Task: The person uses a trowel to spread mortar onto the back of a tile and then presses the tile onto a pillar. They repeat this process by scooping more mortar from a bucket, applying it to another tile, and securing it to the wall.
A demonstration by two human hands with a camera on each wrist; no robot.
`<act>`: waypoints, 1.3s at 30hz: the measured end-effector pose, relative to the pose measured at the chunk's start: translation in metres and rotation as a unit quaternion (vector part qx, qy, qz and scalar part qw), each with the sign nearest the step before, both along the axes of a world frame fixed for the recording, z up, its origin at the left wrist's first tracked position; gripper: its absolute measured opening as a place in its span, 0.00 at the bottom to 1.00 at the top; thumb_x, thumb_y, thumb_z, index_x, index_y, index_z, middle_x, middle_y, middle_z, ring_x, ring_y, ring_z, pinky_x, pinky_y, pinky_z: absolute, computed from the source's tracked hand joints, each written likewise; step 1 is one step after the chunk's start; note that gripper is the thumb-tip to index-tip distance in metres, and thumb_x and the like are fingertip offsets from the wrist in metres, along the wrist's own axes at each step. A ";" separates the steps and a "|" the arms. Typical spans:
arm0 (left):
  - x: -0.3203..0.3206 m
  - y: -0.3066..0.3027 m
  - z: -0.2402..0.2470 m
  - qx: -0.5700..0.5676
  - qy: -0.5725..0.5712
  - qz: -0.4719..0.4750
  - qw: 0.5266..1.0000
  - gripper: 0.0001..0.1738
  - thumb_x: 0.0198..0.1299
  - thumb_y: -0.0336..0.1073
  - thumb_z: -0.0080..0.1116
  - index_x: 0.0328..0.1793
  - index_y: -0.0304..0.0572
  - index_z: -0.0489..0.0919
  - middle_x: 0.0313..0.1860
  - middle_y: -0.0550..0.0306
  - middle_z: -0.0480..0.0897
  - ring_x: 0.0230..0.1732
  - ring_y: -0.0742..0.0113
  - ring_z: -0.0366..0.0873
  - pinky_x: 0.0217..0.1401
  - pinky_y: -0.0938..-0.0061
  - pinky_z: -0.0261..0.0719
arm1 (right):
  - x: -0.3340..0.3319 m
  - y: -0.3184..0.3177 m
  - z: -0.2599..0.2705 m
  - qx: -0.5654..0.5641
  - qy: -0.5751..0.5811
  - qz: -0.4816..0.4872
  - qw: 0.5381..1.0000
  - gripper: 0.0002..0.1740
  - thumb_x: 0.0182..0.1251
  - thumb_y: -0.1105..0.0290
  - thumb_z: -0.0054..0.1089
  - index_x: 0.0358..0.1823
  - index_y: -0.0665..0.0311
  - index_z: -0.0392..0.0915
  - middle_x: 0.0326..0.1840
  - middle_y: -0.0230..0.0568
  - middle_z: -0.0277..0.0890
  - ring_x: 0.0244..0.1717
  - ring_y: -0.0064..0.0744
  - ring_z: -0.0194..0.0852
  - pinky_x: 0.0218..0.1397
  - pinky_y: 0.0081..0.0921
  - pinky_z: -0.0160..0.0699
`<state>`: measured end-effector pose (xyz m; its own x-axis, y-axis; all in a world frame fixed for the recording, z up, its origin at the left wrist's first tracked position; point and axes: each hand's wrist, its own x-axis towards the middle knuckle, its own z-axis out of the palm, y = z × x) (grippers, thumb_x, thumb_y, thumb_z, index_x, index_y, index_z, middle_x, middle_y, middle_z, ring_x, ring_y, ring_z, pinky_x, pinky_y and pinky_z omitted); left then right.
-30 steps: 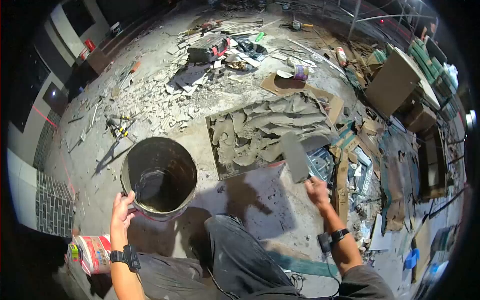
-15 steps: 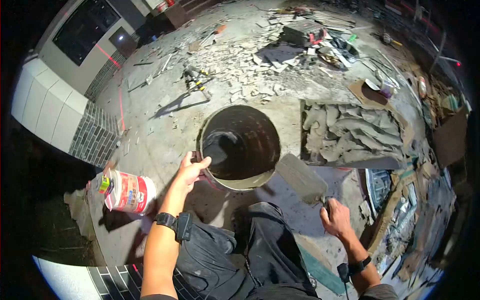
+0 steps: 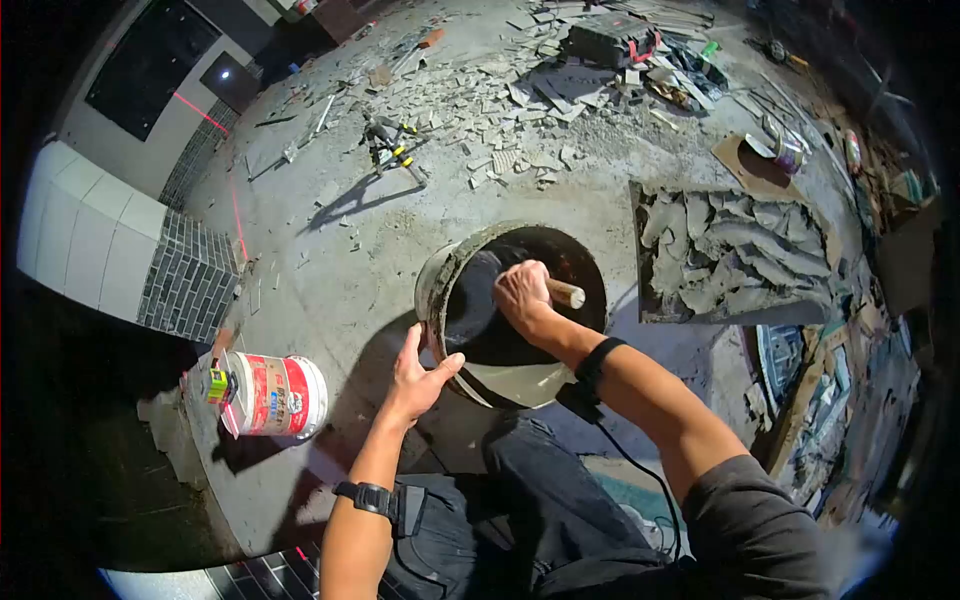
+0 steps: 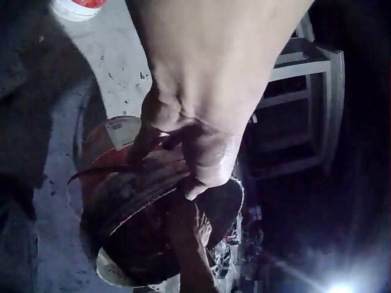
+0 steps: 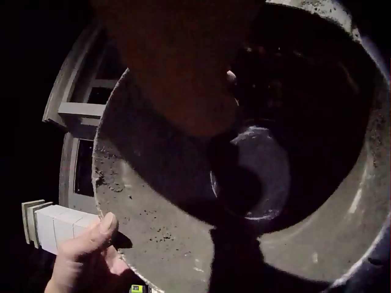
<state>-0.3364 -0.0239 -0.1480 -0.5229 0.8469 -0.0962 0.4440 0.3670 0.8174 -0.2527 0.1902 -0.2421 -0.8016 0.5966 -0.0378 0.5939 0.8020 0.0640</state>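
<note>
A large mortar-smeared bucket [image 3: 530, 385] stands tilted in front of my knees, its mouth toward me. My left hand [image 3: 415, 385] grips its near-left rim, thumb over the edge; the right wrist view also shows that thumb [image 5: 105, 224] on the rim. Inside the mouth, my right hand [image 3: 522, 298] holds a trowel by its handle [image 3: 567, 293], whose butt points right. The trowel's blade is hidden within the dark bucket. Grey residue coats the inner wall [image 5: 153, 226]. To the right lies a rectangular slab [image 3: 735, 250] spread with ridged grey mortar.
A red and white pail [image 3: 275, 395] with a yellow-green device [image 3: 216, 386] on it stands at left. Beyond the bucket are a small tripod [image 3: 390, 150], broken tile pieces [image 3: 520, 160] and a black toolbox [image 3: 610, 40]. Scrap and cardboard line the right side.
My right hand has swung left from beside the mortar slab, taking the trowel into the bucket. The left hand stays on the rim. The head view has shifted left, and the bucket tilts more.
</note>
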 end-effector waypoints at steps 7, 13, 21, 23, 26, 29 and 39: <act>-0.026 0.007 0.003 0.009 -0.016 -0.015 1.000 0.39 0.56 0.37 0.75 0.70 0.23 0.73 0.60 0.42 0.84 0.60 0.58 0.81 0.67 0.66 0.76 | -0.001 -0.040 -0.027 -0.240 0.080 0.084 0.964 0.16 0.72 0.67 0.53 0.47 0.64 0.89 0.57 0.62 0.82 0.50 0.50 0.88 0.46 0.38 0.89; -0.019 0.006 0.004 0.013 0.009 -0.052 0.999 0.30 0.59 0.31 0.69 0.68 0.30 0.76 0.54 0.46 0.87 0.53 0.61 0.83 0.61 0.67 0.80 | 0.032 -0.078 -0.032 -0.210 -0.046 0.191 0.958 0.15 0.71 0.66 0.58 0.49 0.63 0.91 0.59 0.57 0.83 0.56 0.47 0.86 0.47 0.35 0.88; -0.025 0.000 0.001 -0.011 0.016 -0.090 0.996 0.36 0.63 0.33 0.72 0.75 0.27 0.71 0.67 0.45 0.81 0.64 0.60 0.79 0.72 0.66 0.73 | 0.061 -0.046 -0.005 -0.251 0.046 0.140 0.957 0.14 0.66 0.69 0.59 0.45 0.69 0.88 0.48 0.62 0.84 0.49 0.55 0.89 0.49 0.44 0.89; -0.020 0.003 0.006 -0.069 0.063 -0.076 0.993 0.47 0.59 0.41 0.76 0.74 0.12 0.66 0.68 0.25 0.79 0.72 0.46 0.77 0.76 0.62 0.71 | 0.044 -0.040 -0.004 -0.248 0.161 0.077 0.952 0.13 0.67 0.68 0.57 0.40 0.69 0.88 0.49 0.62 0.84 0.45 0.54 0.89 0.49 0.44 0.88; -0.012 0.003 0.004 -0.056 0.038 -0.088 0.994 0.51 0.57 0.42 0.78 0.75 0.11 0.64 0.70 0.21 0.75 0.75 0.43 0.73 0.78 0.61 0.68 | 0.037 -0.044 -0.023 -0.289 0.092 0.089 0.949 0.13 0.68 0.68 0.56 0.36 0.68 0.87 0.49 0.61 0.84 0.45 0.54 0.89 0.50 0.44 0.88; -0.012 0.005 0.003 -0.052 -0.013 -0.068 0.996 0.48 0.58 0.40 0.77 0.75 0.12 0.64 0.63 0.31 0.83 0.65 0.52 0.82 0.70 0.64 0.76 | 0.071 -0.071 -0.049 -0.267 0.060 0.076 0.959 0.13 0.67 0.69 0.56 0.41 0.66 0.90 0.40 0.53 0.86 0.49 0.51 0.90 0.53 0.44 0.88; -0.009 0.014 0.018 -0.058 -0.088 -0.088 0.991 0.38 0.65 0.33 0.71 0.77 0.23 0.67 0.70 0.44 0.78 0.69 0.60 0.75 0.76 0.66 0.69 | 0.040 -0.018 -0.017 -0.325 0.105 0.014 0.940 0.14 0.69 0.69 0.54 0.41 0.67 0.89 0.50 0.59 0.85 0.52 0.54 0.88 0.52 0.42 0.89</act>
<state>-0.3455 -0.0095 -0.1304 -0.3354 0.9012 -0.2743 0.3635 0.3924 0.8449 -0.2130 0.1725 -0.2592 -0.8473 0.4801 -0.2273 0.5169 0.6464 -0.5613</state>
